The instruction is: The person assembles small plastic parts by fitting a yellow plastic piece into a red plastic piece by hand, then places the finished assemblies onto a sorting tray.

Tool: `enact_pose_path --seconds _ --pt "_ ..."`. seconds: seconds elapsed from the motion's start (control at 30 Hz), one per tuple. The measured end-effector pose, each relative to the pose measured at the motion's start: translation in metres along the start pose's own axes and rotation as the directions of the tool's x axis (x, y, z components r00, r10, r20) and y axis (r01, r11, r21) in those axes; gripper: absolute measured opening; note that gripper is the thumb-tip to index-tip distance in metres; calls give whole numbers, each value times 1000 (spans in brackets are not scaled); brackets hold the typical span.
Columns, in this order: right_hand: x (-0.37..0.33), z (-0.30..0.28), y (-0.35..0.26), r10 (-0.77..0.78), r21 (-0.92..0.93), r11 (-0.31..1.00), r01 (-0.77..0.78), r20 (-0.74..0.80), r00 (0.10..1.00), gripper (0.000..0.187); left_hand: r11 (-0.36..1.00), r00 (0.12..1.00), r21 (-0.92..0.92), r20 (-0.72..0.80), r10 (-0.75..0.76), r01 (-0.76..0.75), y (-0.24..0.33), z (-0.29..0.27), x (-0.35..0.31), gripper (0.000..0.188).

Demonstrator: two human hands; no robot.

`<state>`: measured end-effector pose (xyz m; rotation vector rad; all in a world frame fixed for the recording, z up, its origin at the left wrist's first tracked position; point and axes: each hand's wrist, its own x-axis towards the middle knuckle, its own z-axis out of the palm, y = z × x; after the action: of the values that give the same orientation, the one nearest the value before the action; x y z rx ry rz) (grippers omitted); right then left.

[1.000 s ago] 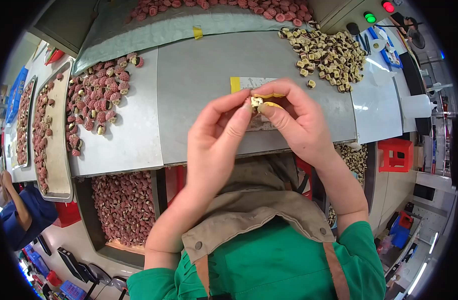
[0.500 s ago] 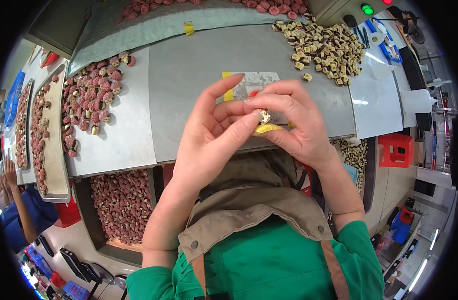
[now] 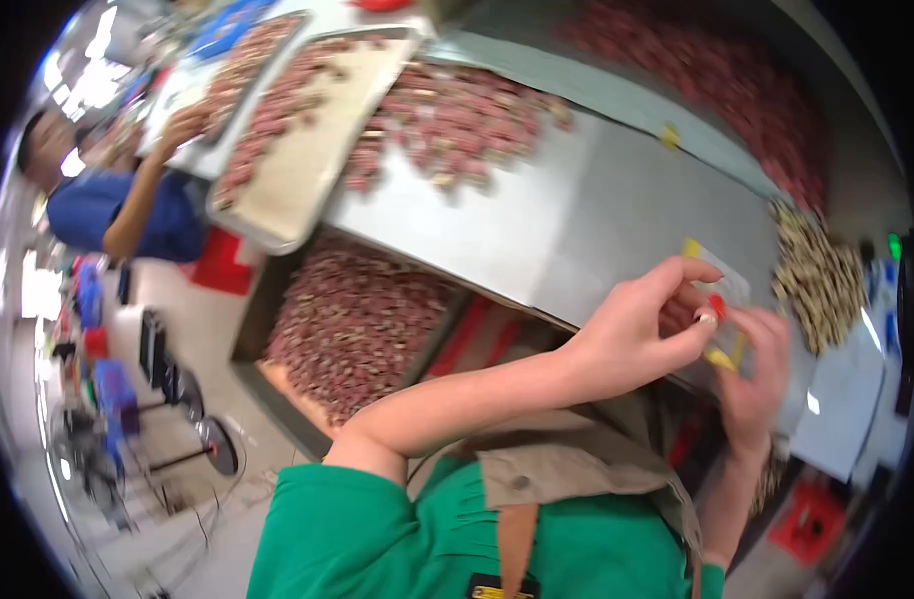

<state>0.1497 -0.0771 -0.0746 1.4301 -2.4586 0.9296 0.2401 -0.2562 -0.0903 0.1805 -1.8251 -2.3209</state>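
My left hand (image 3: 644, 324) is closed in a pinch, thumb against fingers, on a small cream-coloured piece (image 3: 708, 319). Beside it shows a bright red spot (image 3: 716, 302); its kind I cannot make out. Facing it, my right hand (image 3: 761, 369) is smeared by motion, its fingers curled toward the left fingertips. At its thumb is a yellow strip (image 3: 718, 356), too blurred to name. Both hands are raised over the front edge of a grey work table (image 3: 626, 220). Behind them a pale sheet with yellow edging (image 3: 692, 248) lies on the table, partly hidden.
Pink bumpy pieces (image 3: 467, 125) lie heaped on the table at left, beside a metal tray (image 3: 312, 165). A bin (image 3: 357, 319) below holds many more. Cream-and-dark pieces (image 3: 821, 280) are piled at right. A co-worker in blue (image 3: 127, 215) reaches toward another tray at far left.
The view has swung left, so the table and my hands appear farther right and tilted. The co-worker now shows more fully. My hands remain together around the small piece.
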Motion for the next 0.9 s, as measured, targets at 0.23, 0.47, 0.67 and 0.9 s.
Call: enact_pose_path --seconds 0.23,0.47,0.67,0.9 --pt "-29 -36 73 275 -46 959 -280 -89 957 30 734 703 655 -608 369 181 90 -203 23 24" --pt "-24 -45 68 306 -40 951 -308 -47 951 33 -300 660 703 -315 682 645 85 -326 6 20" --pt "-20 -32 64 362 -115 923 -368 -64 930 35 145 790 987 -37 613 -66 79 -207 116 23" --pt "-15 -33 85 134 -108 984 -141 -70 989 24 -155 914 988 39 403 27 4 -134 243 29"
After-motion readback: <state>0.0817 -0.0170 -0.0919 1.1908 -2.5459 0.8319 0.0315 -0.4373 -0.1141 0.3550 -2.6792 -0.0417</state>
